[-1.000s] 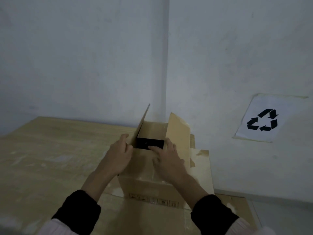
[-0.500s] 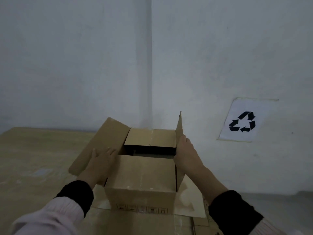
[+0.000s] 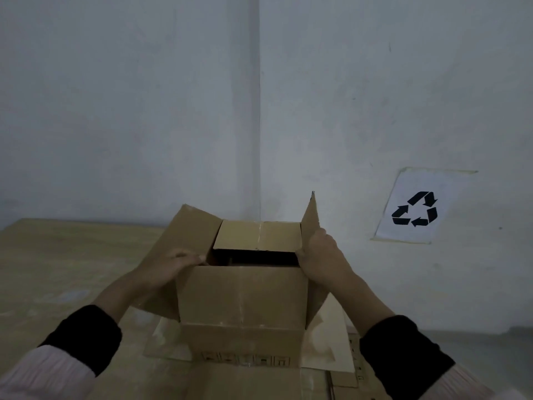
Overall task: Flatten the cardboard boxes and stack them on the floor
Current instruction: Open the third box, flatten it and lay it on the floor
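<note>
Left grip, right grip spread flaps, one box.

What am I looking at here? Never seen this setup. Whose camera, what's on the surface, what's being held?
There is no robot. A person wears a wide-angle camera on the head, so the single view looks forward and down at their own two hands.

A cardboard box stands open-topped on flat cardboard sheets, which lie on a pale wooden surface in the corner of a room. The left hand rests on the box's left flap, which is folded outward. The right hand grips the right flap, which stands nearly upright. The far flap is folded inward.

On the right wall hangs a paper recycling sign.
</note>
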